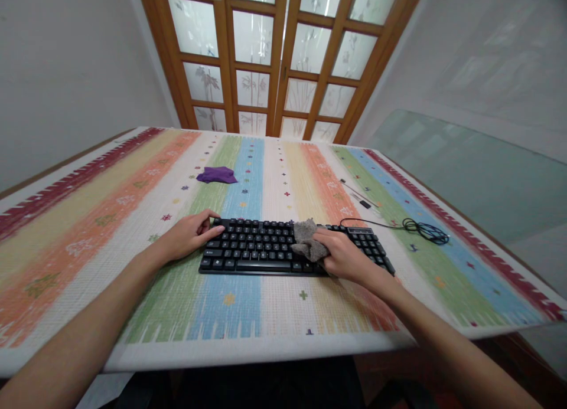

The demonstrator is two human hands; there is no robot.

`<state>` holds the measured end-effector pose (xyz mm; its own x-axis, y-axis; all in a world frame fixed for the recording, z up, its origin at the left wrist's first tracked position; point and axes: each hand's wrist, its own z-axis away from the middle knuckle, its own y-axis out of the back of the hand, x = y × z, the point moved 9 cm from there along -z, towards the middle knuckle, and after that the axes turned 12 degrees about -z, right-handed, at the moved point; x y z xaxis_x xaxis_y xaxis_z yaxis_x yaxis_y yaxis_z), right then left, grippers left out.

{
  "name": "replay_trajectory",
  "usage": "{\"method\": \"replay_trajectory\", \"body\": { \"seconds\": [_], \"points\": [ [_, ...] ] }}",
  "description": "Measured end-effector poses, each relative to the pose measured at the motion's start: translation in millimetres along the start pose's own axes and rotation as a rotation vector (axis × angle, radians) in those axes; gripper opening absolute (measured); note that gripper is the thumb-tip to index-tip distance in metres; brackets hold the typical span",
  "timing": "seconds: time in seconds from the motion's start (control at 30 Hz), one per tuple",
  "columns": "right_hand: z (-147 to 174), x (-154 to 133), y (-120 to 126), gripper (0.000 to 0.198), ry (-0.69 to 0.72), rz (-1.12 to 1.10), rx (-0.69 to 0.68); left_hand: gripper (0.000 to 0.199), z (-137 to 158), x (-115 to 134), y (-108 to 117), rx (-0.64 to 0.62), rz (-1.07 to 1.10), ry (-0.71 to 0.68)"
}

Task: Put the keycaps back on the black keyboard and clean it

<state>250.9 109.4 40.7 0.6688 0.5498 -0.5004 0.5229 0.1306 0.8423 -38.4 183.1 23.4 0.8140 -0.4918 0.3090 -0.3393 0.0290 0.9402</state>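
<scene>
A black computer keyboard (257,246) lies flat on the table in front of me. At its left end my left hand (188,235) grips the upper corner, thumb on the top keys and forefinger at the back edge. My right hand (341,252) is closed on a crumpled grey cloth (305,232). That cloth rests on the keys right of the middle and covers some of them. The fingertips of my right hand are partly hidden in the cloth.
A striped tablecloth (283,314) covers the table. Beyond the keyboard lies a folded purple cloth (217,174). To the right are a coiled black cable (425,230), a small black piece (365,204) and a thin stick (361,194). Wooden glazed doors (274,66) stand behind.
</scene>
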Motion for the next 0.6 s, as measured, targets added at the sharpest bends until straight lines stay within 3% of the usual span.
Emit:
{"method": "replay_trajectory", "body": {
  "seconds": [0.3, 0.6],
  "points": [
    [20.2, 28.3, 19.0, 0.024, -0.064, 0.040, 0.012, 0.057, -0.4, 0.1, -0.4, 0.009, -0.014, -0.009],
    [9.3, 28.3, 24.8, 0.023, -0.185, 0.067, -0.074, 0.055, -0.5, 0.6, 0.1, 0.012, -0.022, -0.017]
  ]
}}
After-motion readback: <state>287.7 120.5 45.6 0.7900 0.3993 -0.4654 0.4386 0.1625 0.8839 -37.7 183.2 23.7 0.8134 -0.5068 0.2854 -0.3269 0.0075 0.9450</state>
